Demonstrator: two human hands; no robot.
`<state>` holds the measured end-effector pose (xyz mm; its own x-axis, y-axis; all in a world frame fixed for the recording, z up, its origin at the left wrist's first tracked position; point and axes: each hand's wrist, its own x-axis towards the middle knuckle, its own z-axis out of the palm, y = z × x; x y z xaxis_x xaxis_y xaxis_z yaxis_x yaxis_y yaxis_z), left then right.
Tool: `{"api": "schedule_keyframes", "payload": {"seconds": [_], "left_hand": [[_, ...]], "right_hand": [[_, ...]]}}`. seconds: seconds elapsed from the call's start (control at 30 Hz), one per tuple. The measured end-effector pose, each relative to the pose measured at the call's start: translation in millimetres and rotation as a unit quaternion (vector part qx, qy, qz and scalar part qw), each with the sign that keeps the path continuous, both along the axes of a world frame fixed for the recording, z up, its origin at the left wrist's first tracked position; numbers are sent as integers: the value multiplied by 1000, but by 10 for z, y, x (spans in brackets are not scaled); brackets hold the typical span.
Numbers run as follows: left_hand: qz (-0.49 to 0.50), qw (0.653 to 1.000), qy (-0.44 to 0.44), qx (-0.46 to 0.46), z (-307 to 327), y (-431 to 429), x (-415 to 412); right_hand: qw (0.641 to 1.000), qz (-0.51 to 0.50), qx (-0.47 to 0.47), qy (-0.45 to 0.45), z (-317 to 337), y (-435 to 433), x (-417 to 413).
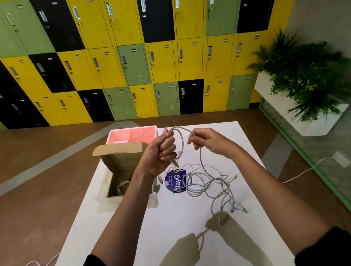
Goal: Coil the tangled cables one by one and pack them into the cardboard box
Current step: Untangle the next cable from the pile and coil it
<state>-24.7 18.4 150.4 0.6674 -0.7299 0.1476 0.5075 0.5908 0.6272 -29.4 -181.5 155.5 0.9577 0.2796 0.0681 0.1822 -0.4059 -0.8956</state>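
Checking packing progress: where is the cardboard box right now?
Head view: the cardboard box sits open on the table's left side, nearer than the pink tray.

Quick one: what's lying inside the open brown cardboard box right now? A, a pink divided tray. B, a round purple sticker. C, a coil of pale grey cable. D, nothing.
C: a coil of pale grey cable lies at the bottom of the open brown cardboard box, while the left hand and right hand hold another long grey cable.

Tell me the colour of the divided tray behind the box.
The tray is pink with paler rims; only the head view shows it.
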Motion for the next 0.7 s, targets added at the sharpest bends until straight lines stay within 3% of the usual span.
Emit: {"api": "schedule_keyframes", "payload": {"seconds": [0.23, 0.37, 0.7], "left_hand": [[85, 996, -38, -3, 155, -2, 49], [94, 994, -51, -9, 56, -19, 89], [228, 959, -92, 140, -98, -19, 194]], "right_hand": [[996, -47, -61, 41, -390, -41, -40], [992, -25, -99, 69, -381, 111, -98], [967, 95, -229, 53, -126, 335, -287]]}}
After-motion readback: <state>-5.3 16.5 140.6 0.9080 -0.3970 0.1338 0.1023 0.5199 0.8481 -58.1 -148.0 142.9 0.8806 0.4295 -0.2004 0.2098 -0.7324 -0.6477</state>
